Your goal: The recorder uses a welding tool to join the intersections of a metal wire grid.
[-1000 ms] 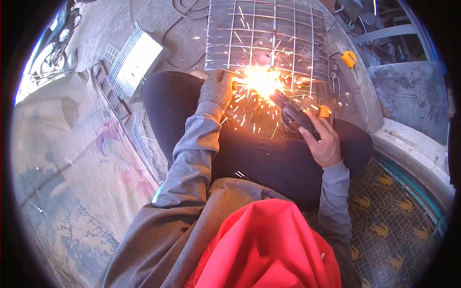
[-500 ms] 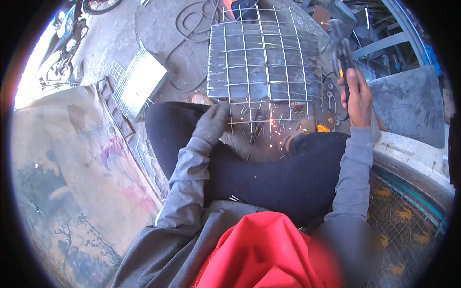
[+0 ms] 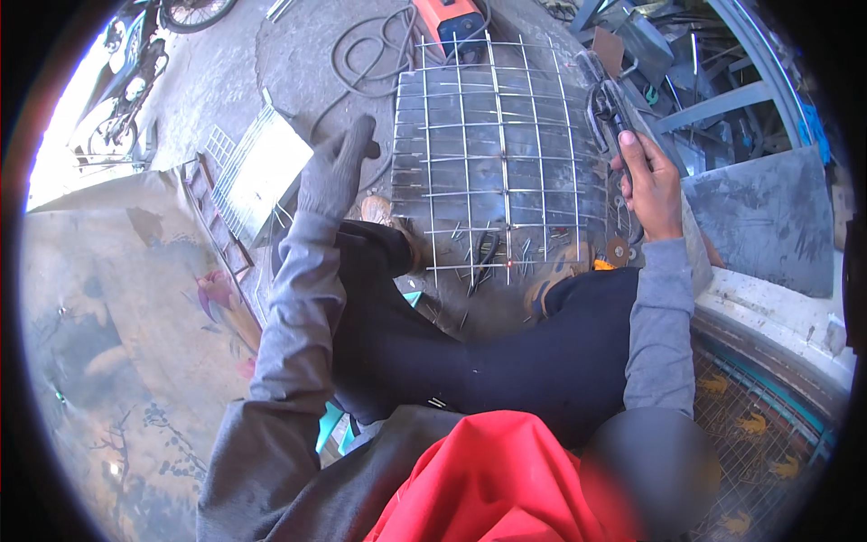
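My right hand (image 3: 652, 185) is closed around the black handle of a welding electrode holder (image 3: 607, 108), beside the right edge of a wire grid (image 3: 502, 121). The grid's crossed metal rods lie over a dark metal sheet (image 3: 412, 167) on the ground in front of me. A small red glow shows on a rod joint at the near edge. My left hand (image 3: 330, 177), in a grey glove, is raised left of the grid with its fingers stretched out and nothing visible in them. Close to it stands a tilted white panel (image 3: 271, 163) with wire mesh.
An orange welding machine (image 3: 448, 20) and a coiled cable (image 3: 341, 56) lie beyond the grid. Dark pliers (image 3: 485, 256) and scattered rod stubs are under its near edge. Metal frames (image 3: 722, 101) and a grey sheet (image 3: 768, 212) crowd the right. A patterned board (image 3: 135, 298) covers the left.
My left hand has moved up and left, from my knee toward the white panel. My right hand has shifted slightly left and down with the electrode holder. The flying sparks have died to a small glow.
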Action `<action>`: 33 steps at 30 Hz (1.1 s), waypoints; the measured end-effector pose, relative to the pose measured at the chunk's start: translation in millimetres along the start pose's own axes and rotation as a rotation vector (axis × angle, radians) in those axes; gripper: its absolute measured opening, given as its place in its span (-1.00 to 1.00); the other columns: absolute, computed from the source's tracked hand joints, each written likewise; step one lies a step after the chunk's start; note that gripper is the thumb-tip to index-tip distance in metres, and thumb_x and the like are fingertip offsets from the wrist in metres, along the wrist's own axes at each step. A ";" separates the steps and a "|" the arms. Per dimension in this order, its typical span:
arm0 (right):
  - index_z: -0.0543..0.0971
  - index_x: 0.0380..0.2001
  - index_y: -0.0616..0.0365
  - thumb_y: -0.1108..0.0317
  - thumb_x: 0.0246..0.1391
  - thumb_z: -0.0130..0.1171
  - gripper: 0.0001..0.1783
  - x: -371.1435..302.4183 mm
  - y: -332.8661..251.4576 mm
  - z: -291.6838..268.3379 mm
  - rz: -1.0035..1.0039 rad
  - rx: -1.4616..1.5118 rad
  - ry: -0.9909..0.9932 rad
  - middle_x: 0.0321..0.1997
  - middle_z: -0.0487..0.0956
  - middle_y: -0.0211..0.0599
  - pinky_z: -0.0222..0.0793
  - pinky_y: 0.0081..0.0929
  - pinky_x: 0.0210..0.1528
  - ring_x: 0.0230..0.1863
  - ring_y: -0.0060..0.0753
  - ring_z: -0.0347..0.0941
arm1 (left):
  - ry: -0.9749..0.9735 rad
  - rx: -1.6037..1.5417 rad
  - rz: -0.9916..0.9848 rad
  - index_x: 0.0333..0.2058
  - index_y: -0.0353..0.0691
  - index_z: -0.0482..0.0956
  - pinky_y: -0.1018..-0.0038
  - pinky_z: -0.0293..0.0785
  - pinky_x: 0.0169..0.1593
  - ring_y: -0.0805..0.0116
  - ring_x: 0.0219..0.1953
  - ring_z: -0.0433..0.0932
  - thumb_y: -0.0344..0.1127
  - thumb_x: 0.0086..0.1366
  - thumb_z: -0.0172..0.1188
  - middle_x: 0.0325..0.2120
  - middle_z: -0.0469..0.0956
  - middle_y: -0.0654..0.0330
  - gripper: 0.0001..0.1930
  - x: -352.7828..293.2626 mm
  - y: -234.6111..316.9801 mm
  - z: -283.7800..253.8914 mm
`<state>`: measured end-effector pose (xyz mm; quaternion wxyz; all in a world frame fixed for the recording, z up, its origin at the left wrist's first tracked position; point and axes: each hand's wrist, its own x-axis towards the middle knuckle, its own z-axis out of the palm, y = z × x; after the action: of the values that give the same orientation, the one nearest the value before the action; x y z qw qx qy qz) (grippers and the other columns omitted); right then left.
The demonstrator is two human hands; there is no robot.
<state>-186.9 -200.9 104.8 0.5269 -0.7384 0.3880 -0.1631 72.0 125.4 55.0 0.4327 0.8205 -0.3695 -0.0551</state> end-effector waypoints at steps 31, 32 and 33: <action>0.64 0.13 0.23 -0.03 0.37 0.21 -0.46 117.7 -30.9 79.2 0.081 -0.066 -0.150 -0.42 0.63 -0.39 0.27 -0.65 -0.53 -0.58 -0.76 0.35 | -0.258 0.195 -0.334 0.17 0.00 0.59 0.07 0.46 0.24 -0.15 0.14 0.57 -0.05 0.42 0.04 0.06 0.61 -0.13 -0.57 136.2 -45.8 83.6; 0.65 0.13 0.23 -0.03 0.37 0.21 -0.46 118.3 -30.6 80.7 0.085 -0.077 -0.157 -0.43 0.62 -0.39 0.27 -0.65 -0.53 -0.58 -0.75 0.36 | -0.257 0.197 -0.321 0.16 -0.01 0.60 0.06 0.46 0.23 -0.15 0.13 0.57 -0.06 0.42 0.05 0.05 0.61 -0.12 -0.58 135.6 -45.1 81.1; 0.65 0.13 0.23 -0.03 0.37 0.21 -0.46 118.4 -30.4 82.0 0.085 -0.074 -0.160 -0.43 0.62 -0.39 0.27 -0.65 -0.53 -0.58 -0.75 0.36 | -0.256 0.199 -0.308 0.16 -0.02 0.61 0.06 0.46 0.22 -0.16 0.12 0.57 -0.06 0.42 0.05 0.04 0.61 -0.12 -0.58 135.7 -44.1 78.6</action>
<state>-45.0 -231.3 80.3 0.5350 -0.7508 0.3816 -0.0665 162.2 -0.4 4.3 0.2857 0.8922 -0.2952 -0.1878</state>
